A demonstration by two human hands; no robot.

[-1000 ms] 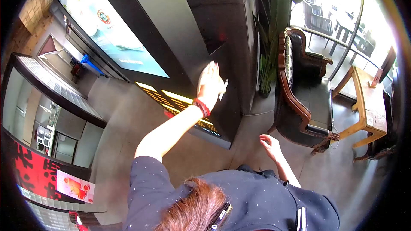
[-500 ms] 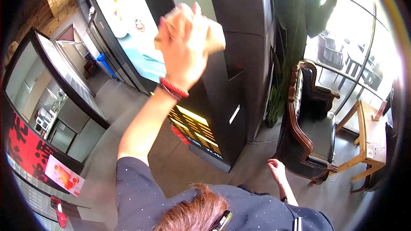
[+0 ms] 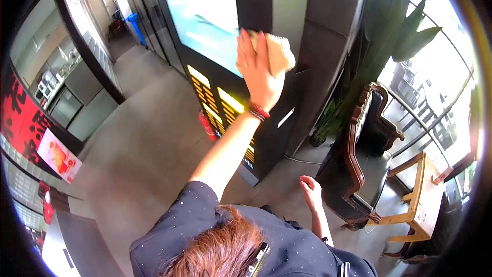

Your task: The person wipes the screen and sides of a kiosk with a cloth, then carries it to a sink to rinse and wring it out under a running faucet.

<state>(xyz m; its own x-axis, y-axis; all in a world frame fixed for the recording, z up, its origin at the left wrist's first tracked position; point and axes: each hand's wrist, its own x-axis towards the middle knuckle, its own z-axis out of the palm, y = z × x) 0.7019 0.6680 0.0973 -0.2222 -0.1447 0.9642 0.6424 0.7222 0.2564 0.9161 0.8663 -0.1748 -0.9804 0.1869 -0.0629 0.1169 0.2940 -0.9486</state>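
My left hand (image 3: 261,74), with a red bracelet at the wrist, holds a folded beige cloth (image 3: 279,55) under its fingers. The cloth lies against the dark front of a tall display stand (image 3: 266,146), right beside the lower part of its lit blue and white screen (image 3: 205,20). Rows of yellow lettering glow below the screen. My right hand (image 3: 311,192) hangs low near the armchair, its fingers loosely bent and apart, with nothing in it.
A black leather armchair (image 3: 371,179) with carved wood stands at the right, beside a wooden table (image 3: 423,205). Tall plants (image 3: 379,56) rise behind it. A red fire extinguisher (image 3: 207,125) stands beside the display stand. A white-topped counter (image 3: 56,246) is at the lower left.
My left hand and the cloth have moved down and to the right, lower on the stand. The view has turned, and my right hand appears slightly further left.
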